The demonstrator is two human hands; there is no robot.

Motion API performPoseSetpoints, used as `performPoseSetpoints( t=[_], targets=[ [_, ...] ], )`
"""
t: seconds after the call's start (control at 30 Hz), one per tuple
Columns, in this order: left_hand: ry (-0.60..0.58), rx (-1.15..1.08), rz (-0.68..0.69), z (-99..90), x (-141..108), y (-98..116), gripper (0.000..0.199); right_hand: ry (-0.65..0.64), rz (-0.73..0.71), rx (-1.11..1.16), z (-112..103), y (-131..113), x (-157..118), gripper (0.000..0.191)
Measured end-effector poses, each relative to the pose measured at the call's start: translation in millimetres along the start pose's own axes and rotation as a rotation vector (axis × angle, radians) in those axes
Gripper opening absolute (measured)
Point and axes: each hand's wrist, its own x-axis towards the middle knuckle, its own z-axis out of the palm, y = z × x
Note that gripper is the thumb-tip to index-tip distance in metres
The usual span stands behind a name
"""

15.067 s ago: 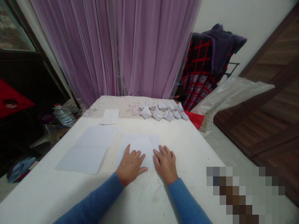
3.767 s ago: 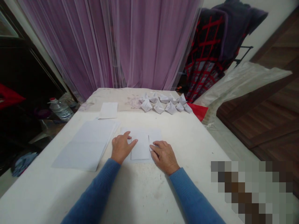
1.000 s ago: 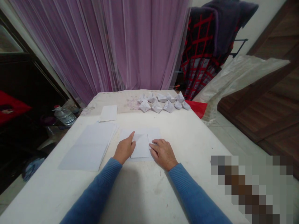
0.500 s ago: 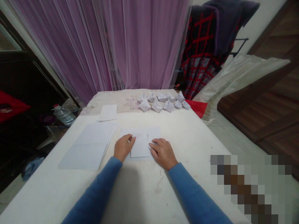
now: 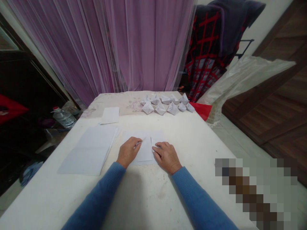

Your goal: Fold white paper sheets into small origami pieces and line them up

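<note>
A small folded sheet of white paper (image 5: 146, 151) lies before me on a larger white sheet (image 5: 157, 134). My left hand (image 5: 129, 151) pinches the upper left part of the folded paper between thumb and fingers, and that corner is lifted and turned inward. At the right edge, the bent fingers and thumb of my right hand (image 5: 167, 157) close on the same paper against the table. Part of each edge is hidden by my fingers.
Left of my hands lies a stack of large white sheets (image 5: 88, 148), with a smaller stack of paper (image 5: 110, 115) behind it. Several folded paper boats (image 5: 160, 108) stand in rows at the table's far right. A water bottle (image 5: 64, 117) is beyond the left edge.
My left hand has moved slightly right, bringing the paper's left corner inward over the sheet. The right hand stays nearly in place.
</note>
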Motion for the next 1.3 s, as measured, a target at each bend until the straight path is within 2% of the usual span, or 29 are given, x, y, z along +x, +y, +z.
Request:
performPoseSetpoints(
  t=[0.1,0.23,0.37,0.5,0.6,0.67,0.73,0.83,0.9,1.0,1.1,1.3],
  targets=[
    [0.002,0.020,0.147,-0.3,-5,0,0.021,0.002,0.002,0.003,-1,-1,0,0.018],
    [0.032,0.062,0.222,6.7,-9,4,0.021,-0.002,0.004,-0.006,0,0,0,0.019],
    [0.025,0.027,0.224,18.0,-14,6,0.024,-0.003,0.002,-0.007,0,0,-1,0.019],
    [-0.068,0.017,0.216,23.9,-17,6,0.026,-0.004,0.003,0.000,1,0,-1,0.020],
    [-0.072,0.008,0.141,22.9,-14,5,0.031,-0.005,0.005,0.002,1,0,-1,0.020],
    [-0.062,0.010,0.068,19.0,-8,5,0.037,-0.008,0.005,0.003,0,0,-1,0.020],
    [-0.109,0.024,0.009,12.3,0,8,0.045,-0.010,0.006,0.003,-1,0,0,0.019],
    [-0.243,0.093,-0.105,-2.1,20,15,0.052,-0.010,0.008,0.004,-1,0,0,0.019],
    [-0.387,0.176,-0.192,-12.1,37,18,0.043,-0.008,0.009,0.005,-1,0,0,0.019],
    [-0.455,0.214,-0.179,-21.6,64,22,0.031,-0.007,0.013,0.007,0,0,1,0.019],
    [-0.509,0.270,-0.158,-20.9,83,29,0.025,-0.014,0.015,0.004,-1,-1,1,0.019],
    [-0.520,0.389,-0.128,-5.6,92,48,0.017,-0.025,0.018,0.004,-2,-2,2,0.019]
  ],
)
